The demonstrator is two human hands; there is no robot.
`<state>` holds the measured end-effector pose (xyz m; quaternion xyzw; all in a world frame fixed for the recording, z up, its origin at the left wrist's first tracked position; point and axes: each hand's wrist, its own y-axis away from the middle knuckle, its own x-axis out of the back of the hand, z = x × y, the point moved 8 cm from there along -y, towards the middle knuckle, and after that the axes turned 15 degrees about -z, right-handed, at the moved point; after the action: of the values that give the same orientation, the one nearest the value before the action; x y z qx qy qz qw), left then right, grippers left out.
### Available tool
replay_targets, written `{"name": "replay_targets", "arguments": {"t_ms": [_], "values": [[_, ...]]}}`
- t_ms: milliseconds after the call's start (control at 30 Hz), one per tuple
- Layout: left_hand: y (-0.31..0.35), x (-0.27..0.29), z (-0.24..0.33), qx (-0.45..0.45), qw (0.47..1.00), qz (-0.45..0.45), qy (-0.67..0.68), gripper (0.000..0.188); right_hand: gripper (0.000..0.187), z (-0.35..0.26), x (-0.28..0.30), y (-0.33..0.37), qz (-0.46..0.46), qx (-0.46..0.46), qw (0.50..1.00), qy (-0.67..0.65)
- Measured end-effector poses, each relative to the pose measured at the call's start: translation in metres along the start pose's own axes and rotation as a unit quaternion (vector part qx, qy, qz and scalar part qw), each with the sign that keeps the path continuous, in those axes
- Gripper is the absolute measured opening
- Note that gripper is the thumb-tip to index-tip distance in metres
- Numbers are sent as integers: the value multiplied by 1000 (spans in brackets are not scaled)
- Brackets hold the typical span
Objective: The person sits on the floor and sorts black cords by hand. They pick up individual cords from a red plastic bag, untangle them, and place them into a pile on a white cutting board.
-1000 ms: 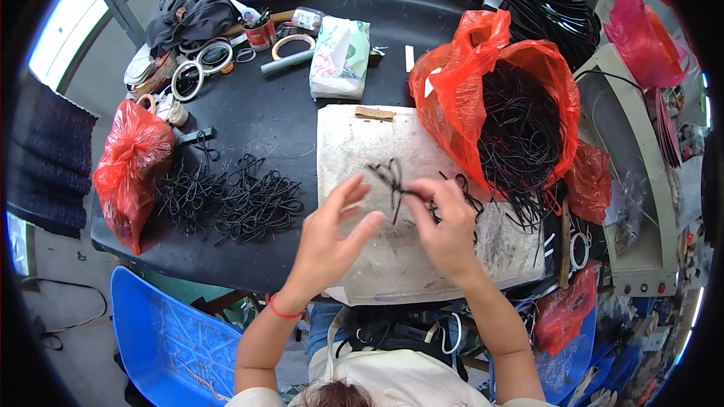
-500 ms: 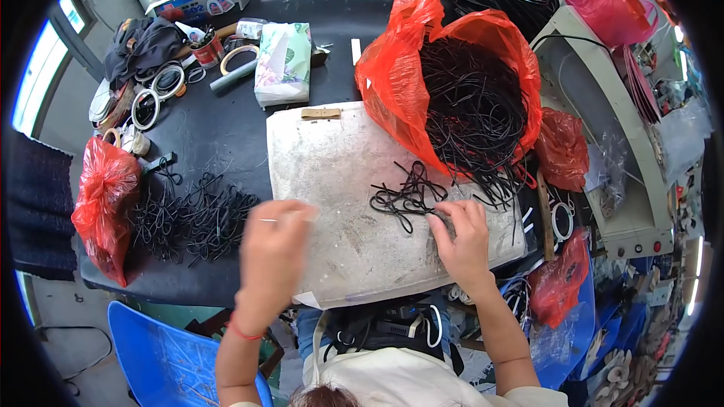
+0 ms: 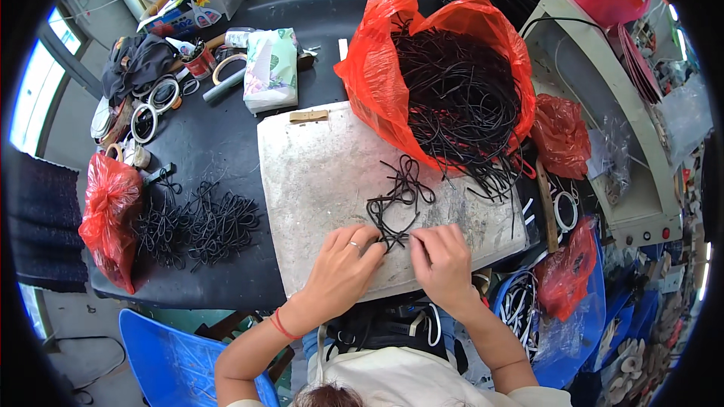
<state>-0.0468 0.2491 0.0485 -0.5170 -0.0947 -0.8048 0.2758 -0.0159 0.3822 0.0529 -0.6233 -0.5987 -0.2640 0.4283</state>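
Near the front of a worn, pale board (image 3: pixel 302 188), my left hand (image 3: pixel 343 262) and my right hand (image 3: pixel 443 262) face each other, fingertips pinched on a thin black cord (image 3: pixel 394 237). A curved piece of it shows between them; its ends are hidden under the fingers. Just beyond lie other black cords with loops (image 3: pixel 407 183), touching or close to the held one; I cannot tell whether they are joined. A large red plastic bag (image 3: pixel 375 68) gapes at the board's far right, full of loose black cords (image 3: pixel 464 83) that spill over its lip.
Left of the board, heaps of looped black cords (image 3: pixel 219 218) lie on the black table beside a knotted red bag (image 3: pixel 109 215). Farther back are a tissue pack (image 3: pixel 270 71), tape rolls (image 3: pixel 144 123) and a box of rolls (image 3: pixel 200 4). A blue chair (image 3: pixel 173 354) stands at lower left.
My left hand has come rightward and down from the board's left edge to the cord. My right hand has drawn a cord nearer, away from the looped ones.
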Motion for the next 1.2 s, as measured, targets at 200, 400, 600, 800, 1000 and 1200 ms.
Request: {"name": "replay_targets", "arguments": {"t_ms": [200,400,600,800,1000,1200], "values": [[7,11,-9,35,998,32,49,33,12,4,0,0,-14,8,999,32],[-5,14,3,-16,999,35,33,41,17,-11,-10,-3,-31,12,999,31],[4,-5,-4,-30,999,-39,-13,45,23,-18,-14,-6,-109,63,990,-67],[14,-6,-2,-41,997,-12,-63,39,36,11,5,-45,-39,52,994,84],[27,0,-9,-31,998,-1,-50,35,42,19,-10,-47,-119,27,985,119],[39,12,-16,-17,1000,14,-18,29,33,-3,-25,-37,-65,54,994,64]]}}
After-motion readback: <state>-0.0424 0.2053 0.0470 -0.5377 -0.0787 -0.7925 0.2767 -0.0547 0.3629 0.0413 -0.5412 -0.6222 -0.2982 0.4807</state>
